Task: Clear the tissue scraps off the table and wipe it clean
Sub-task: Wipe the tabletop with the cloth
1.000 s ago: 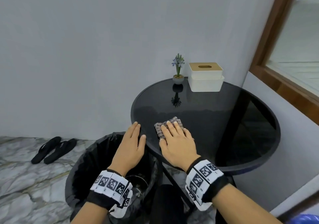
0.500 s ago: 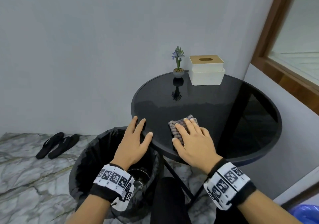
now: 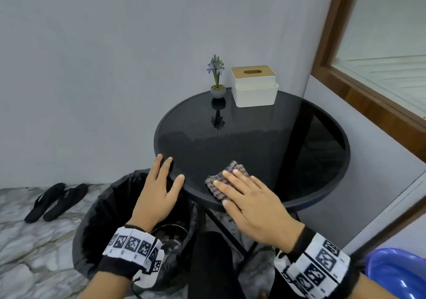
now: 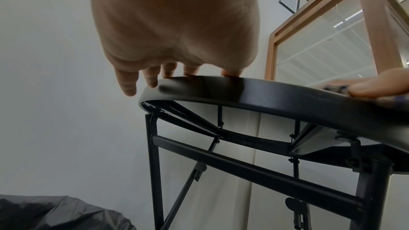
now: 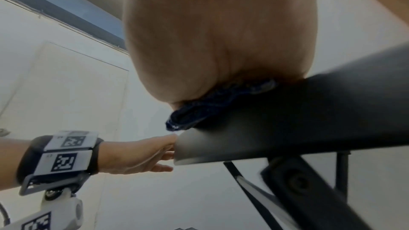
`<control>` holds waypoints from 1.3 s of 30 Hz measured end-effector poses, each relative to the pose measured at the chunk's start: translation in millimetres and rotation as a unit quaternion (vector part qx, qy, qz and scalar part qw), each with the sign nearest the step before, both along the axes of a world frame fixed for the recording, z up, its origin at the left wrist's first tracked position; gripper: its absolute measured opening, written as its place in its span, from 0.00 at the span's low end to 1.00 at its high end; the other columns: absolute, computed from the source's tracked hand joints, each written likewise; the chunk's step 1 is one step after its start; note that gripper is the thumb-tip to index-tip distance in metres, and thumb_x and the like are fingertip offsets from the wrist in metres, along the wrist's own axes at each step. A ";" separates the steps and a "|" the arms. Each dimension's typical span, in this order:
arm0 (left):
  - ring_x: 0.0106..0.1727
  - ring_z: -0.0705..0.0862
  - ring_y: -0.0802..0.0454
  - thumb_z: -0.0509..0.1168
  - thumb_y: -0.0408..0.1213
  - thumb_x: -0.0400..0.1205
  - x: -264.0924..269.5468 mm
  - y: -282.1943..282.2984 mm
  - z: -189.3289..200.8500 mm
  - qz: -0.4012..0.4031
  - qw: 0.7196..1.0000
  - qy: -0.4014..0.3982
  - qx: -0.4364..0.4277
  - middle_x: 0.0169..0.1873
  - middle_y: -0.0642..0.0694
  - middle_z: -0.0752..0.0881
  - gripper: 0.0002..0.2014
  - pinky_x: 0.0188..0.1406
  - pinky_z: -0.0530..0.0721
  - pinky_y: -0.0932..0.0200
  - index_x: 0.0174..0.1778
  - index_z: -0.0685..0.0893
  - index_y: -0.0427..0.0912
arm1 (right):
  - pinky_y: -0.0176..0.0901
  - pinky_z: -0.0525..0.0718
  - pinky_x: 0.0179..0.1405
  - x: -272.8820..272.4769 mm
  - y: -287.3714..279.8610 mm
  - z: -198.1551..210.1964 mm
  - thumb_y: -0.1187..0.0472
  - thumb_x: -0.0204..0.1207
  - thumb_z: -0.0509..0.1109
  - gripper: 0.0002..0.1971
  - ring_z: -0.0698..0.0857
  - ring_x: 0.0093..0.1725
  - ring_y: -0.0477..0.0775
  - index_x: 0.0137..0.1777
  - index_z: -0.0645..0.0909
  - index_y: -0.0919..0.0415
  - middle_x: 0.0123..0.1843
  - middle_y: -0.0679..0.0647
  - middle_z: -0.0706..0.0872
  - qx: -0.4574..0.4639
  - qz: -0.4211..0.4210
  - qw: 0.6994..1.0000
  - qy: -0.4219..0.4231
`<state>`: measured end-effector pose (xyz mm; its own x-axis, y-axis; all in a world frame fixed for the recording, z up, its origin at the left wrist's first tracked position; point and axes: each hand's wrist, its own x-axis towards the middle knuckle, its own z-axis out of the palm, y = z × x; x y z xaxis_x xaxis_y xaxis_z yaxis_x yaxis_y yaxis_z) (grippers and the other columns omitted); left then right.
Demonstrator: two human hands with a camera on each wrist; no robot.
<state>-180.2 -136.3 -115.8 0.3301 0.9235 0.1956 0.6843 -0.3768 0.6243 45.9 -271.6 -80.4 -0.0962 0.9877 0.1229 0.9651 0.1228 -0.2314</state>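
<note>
Wipe step: right hand point(image 3: 254, 200) flat, fingers straight, pressing the cloth point(image 3: 227, 180) on the counter point(image 3: 253, 137) near its front rim. Left hand point(image 3: 156, 191) open, fingertips resting on the rim. Keep even pressure, overlap strokes toward the bin point(image 3: 110, 211) (black liner, contents unclear). No tissue scraps visible on the glass. Tissue box point(image 3: 253, 85) at back: slot shows nothing.

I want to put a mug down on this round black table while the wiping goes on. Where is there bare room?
The middle of the round black glass table is bare, as is its right side toward the wall. It is crowded at the back, by the small potted flower and white tissue box, and at the near edge, where the right hand presses the checked cloth and the left hand rests.
</note>
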 end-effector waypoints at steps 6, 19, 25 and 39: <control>0.85 0.52 0.60 0.52 0.64 0.83 1.9 -2.6 1.8 0.006 1.000 0.005 -0.001 0.85 0.63 0.47 0.33 0.73 0.59 0.59 0.84 0.58 0.59 | 0.46 0.51 0.83 55.6 -14.7 2.9 0.38 0.78 0.35 0.32 0.49 0.85 0.42 0.83 0.54 0.38 0.86 0.41 0.53 -0.015 -0.092 0.995 -0.027; 0.86 0.47 0.52 0.56 0.60 0.84 15.3 -10.7 11.8 0.013 1.000 0.023 0.007 0.85 0.52 0.56 0.32 0.83 0.54 0.46 0.83 0.64 0.50 | 0.52 0.50 0.84 33.4 14.3 -3.3 0.42 0.82 0.45 0.29 0.51 0.85 0.47 0.84 0.56 0.42 0.86 0.46 0.56 -0.004 -0.088 0.996 -0.003; 0.86 0.50 0.51 0.57 0.58 0.84 20.5 -17.8 14.9 0.004 0.999 0.024 0.039 0.84 0.50 0.60 0.31 0.83 0.53 0.50 0.81 0.68 0.47 | 0.54 0.58 0.82 57.0 -4.6 -2.2 0.40 0.79 0.43 0.32 0.55 0.85 0.48 0.82 0.61 0.45 0.85 0.47 0.61 0.000 -0.064 0.998 -0.001; 0.81 0.63 0.54 0.61 0.53 0.85 74.3 -30.4 28.4 -0.063 0.991 0.012 0.116 0.79 0.49 0.70 0.28 0.77 0.56 0.64 0.78 0.72 0.42 | 0.55 0.47 0.84 35.4 27.6 0.8 0.44 0.85 0.48 0.29 0.49 0.86 0.51 0.85 0.54 0.50 0.87 0.52 0.54 -0.017 -0.045 0.999 -0.014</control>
